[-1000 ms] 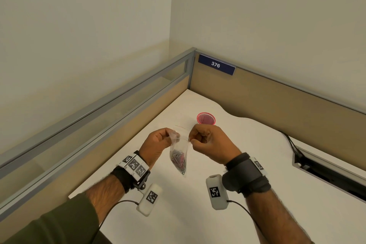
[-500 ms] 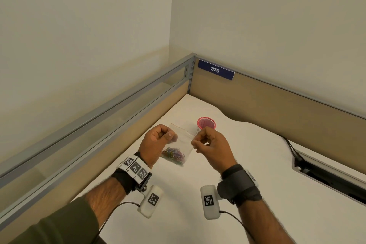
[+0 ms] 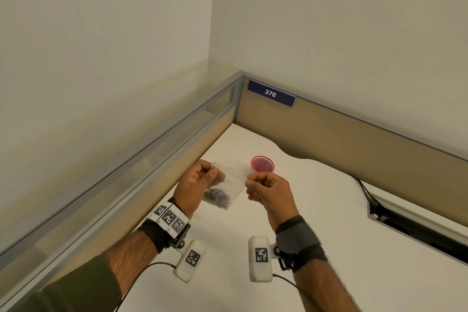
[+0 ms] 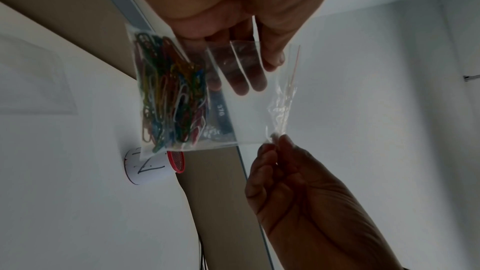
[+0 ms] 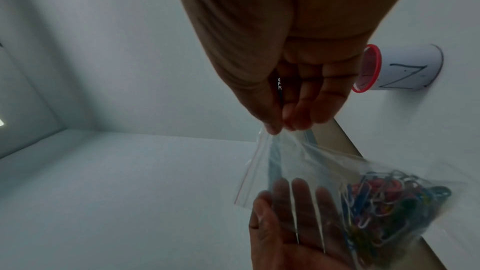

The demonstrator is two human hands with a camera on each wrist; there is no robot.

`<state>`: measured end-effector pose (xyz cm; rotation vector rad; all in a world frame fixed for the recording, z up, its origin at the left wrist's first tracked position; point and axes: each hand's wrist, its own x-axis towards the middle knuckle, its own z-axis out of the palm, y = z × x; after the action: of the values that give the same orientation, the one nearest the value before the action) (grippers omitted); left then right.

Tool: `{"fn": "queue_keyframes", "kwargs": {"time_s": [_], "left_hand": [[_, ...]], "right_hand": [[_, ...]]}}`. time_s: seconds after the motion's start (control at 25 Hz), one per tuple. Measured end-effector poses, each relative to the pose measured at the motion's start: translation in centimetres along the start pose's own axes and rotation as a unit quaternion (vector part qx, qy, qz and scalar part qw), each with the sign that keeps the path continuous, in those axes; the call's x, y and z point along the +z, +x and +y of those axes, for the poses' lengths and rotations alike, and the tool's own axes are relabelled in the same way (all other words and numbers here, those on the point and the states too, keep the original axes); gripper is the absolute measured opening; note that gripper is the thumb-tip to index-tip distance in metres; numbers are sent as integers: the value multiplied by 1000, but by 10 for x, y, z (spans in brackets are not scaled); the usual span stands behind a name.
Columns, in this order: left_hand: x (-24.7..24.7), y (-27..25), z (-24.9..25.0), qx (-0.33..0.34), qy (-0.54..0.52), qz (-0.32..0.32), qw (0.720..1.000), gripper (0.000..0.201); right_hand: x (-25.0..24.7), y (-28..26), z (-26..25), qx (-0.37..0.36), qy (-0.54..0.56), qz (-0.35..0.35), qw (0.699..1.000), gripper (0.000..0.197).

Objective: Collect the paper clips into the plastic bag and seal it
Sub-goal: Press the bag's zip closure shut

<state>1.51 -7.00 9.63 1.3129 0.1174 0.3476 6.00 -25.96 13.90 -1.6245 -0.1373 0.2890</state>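
A clear zip bag (image 3: 231, 180) hangs in the air between both hands above the white desk (image 3: 329, 210). Several coloured paper clips (image 3: 217, 196) lie bunched in its lower end, also plain in the left wrist view (image 4: 168, 94) and right wrist view (image 5: 384, 202). My left hand (image 3: 202, 177) pinches one top corner of the bag (image 4: 249, 90). My right hand (image 3: 260, 185) pinches the other top corner by the red-lined zip strip (image 5: 249, 163). Whether the zip is closed I cannot tell.
A white cup with a red rim (image 3: 262, 164) stands on the desk just beyond the hands. Low partition walls (image 3: 329, 134) enclose the desk at the back and left. A cable slot (image 3: 417, 230) with a black cord opens at the right.
The bag has turned from hanging narrow and vertical to spread wide between the hands. Both hands moved apart and slightly farther from me; the clips slid toward the left hand's side.
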Motion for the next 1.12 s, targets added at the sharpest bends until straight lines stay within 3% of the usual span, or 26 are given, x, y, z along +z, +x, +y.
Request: {"fn": "queue_keyframes", "kwargs": {"time_s": [0.44,0.56,0.76,0.84,0.96,1.12], "left_hand": [[-27,26,-6,-30,-17,-40,999,9],[-26,25,-7,-35,-28,-51,998,8],[-19,16,-8,-26,21,-15,999,3],[-13,7,-9,-23,32,-15,999,18],[-1,-1,-6,9,112,-51,992,36],[16,-5,-3,60,293,-88,950,21]], "right_hand": [[32,12,-3,24,-66,47,996,8],[30,12,0,6,-85,64,994,8],[18,10,-5,-43,-100,44,993,5],[12,8,-5,-66,-142,28,987,4],[4,3,0,-99,-225,22,969,4],[-2,0,7,-123,-258,9,958,3]]}}
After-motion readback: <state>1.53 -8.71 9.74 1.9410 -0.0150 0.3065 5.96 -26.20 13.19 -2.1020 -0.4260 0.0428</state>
